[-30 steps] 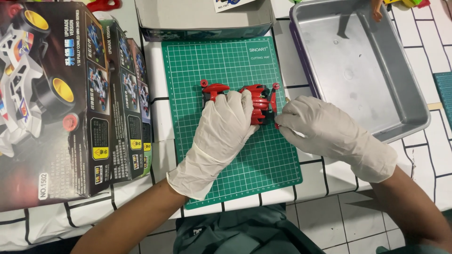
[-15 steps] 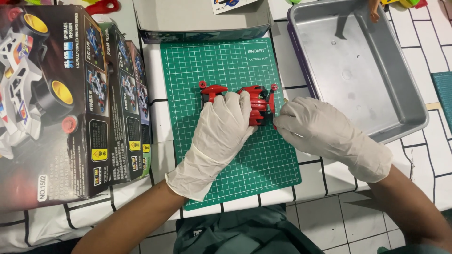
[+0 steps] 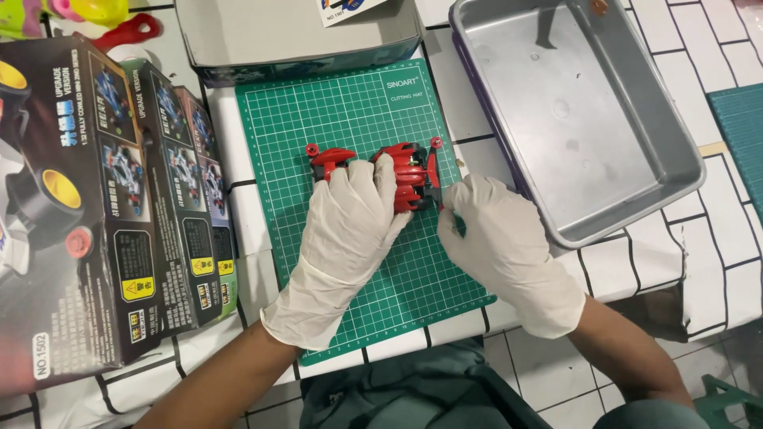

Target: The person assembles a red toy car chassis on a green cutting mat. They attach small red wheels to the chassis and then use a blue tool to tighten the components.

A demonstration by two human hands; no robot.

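Observation:
A small red toy car (image 3: pixel 407 173) with black parts lies on a green cutting mat (image 3: pixel 358 119). My left hand (image 3: pixel 350 230), in a white glove, lies flat over the car's middle and presses it onto the mat. My right hand (image 3: pixel 497 242), also gloved, pinches the car's right end with its fingertips. The car's left end, with a red wing and small rollers, sticks out from under my left fingers.
A grey metal tray (image 3: pixel 668 135) stands right of the mat. Several dark toy boxes (image 3: pixel 119 199) stand at the left. An open cardboard box (image 3: pixel 294 40) sits behind the mat. The table top (image 3: pixel 683 254) has a white tile pattern with black lines.
Both hands and the car stay almost still; the view has shifted slightly, so they sit a little lower and to the left.

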